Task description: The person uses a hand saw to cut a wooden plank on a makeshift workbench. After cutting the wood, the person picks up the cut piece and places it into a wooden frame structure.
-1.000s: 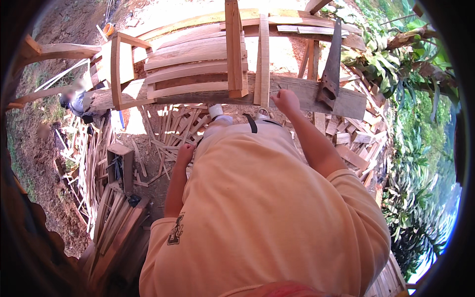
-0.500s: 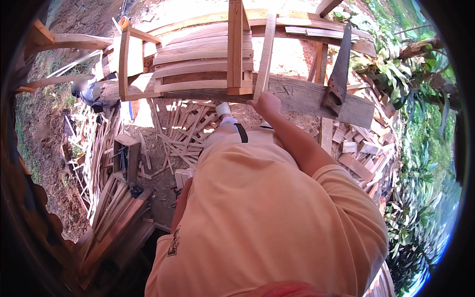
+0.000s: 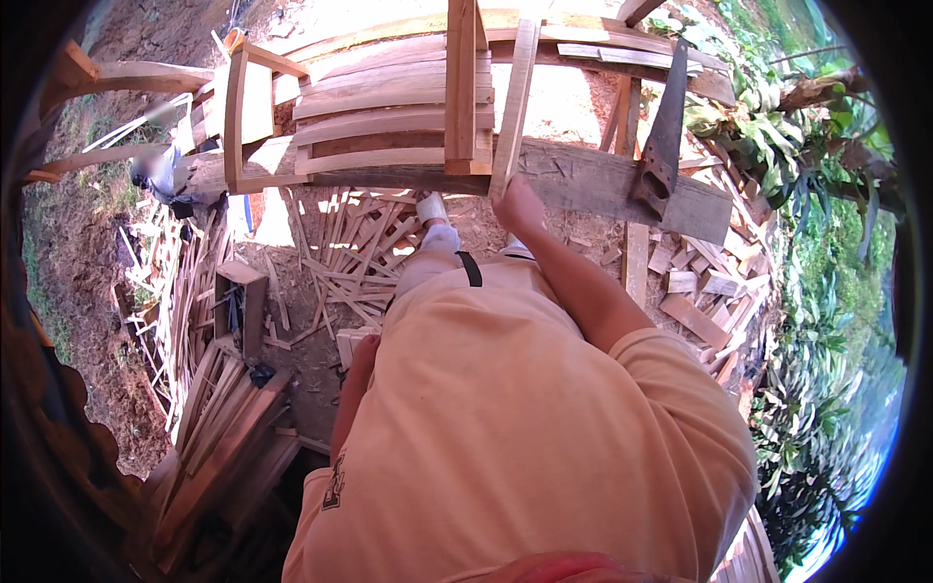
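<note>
My right hand (image 3: 520,207) is closed around the near end of a long pale wooden slat (image 3: 513,107), which reaches away across the bench plank (image 3: 583,185). To the slat's left, a wooden frame (image 3: 460,92) lies over a row of parallel boards (image 3: 379,99). My left hand (image 3: 364,354) hangs low at my left side, close to some short pale wood pieces (image 3: 348,342); its fingers are too hidden to read. A handsaw (image 3: 665,141) rests on the right part of the bench, its wooden handle toward me.
Loose wooden strips (image 3: 364,243) litter the ground beneath the bench. Offcuts (image 3: 709,291) are heaped at the right, beside leafy plants (image 3: 816,389). A wooden box (image 3: 240,301) and stacked boards (image 3: 219,418) stand at left. Another person (image 3: 167,180) is at the far left.
My left hand has come up and forward into view beside my body. My right hand and the slat's near end have shifted slightly toward me, and the view has moved a little.
</note>
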A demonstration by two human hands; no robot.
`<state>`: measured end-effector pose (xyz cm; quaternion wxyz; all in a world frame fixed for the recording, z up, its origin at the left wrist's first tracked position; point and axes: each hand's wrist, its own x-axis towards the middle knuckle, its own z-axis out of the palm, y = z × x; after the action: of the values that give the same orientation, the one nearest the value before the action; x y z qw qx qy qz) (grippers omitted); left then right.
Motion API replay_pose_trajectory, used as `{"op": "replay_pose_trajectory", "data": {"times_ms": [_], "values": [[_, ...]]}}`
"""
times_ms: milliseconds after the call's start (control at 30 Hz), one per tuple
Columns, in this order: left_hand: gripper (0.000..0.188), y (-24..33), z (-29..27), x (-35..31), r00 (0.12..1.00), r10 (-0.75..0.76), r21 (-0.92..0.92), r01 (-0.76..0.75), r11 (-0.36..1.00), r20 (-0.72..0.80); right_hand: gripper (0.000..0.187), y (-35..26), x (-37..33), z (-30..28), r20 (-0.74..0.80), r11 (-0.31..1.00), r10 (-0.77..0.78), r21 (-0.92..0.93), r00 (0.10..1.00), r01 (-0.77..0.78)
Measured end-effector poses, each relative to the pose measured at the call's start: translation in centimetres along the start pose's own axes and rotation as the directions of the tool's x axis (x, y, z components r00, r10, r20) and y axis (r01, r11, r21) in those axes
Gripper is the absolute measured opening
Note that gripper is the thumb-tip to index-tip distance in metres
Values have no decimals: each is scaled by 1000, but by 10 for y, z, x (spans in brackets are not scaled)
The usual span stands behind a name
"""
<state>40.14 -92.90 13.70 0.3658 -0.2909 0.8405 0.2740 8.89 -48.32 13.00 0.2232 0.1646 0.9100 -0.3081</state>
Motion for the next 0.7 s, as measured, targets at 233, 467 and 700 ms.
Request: {"op": "replay_pose_trajectory", "data": {"times_ms": [233, 467, 700], "values": [[45, -16, 16, -13, 999, -29, -49, 29, 998, -18, 24, 52, 39, -10, -395, 882, -461, -104, 795, 460], [45, -28, 28, -27, 998, -48, -69, 46, 997, -36, 11, 67, 73, -6, -329, 860, -510, -205, 795, 467], [45, -30, 30, -30, 998, -50, -74, 47, 996, -47, 13, 70, 71, -11, -317, 880, -475, -201, 821, 431]]}}
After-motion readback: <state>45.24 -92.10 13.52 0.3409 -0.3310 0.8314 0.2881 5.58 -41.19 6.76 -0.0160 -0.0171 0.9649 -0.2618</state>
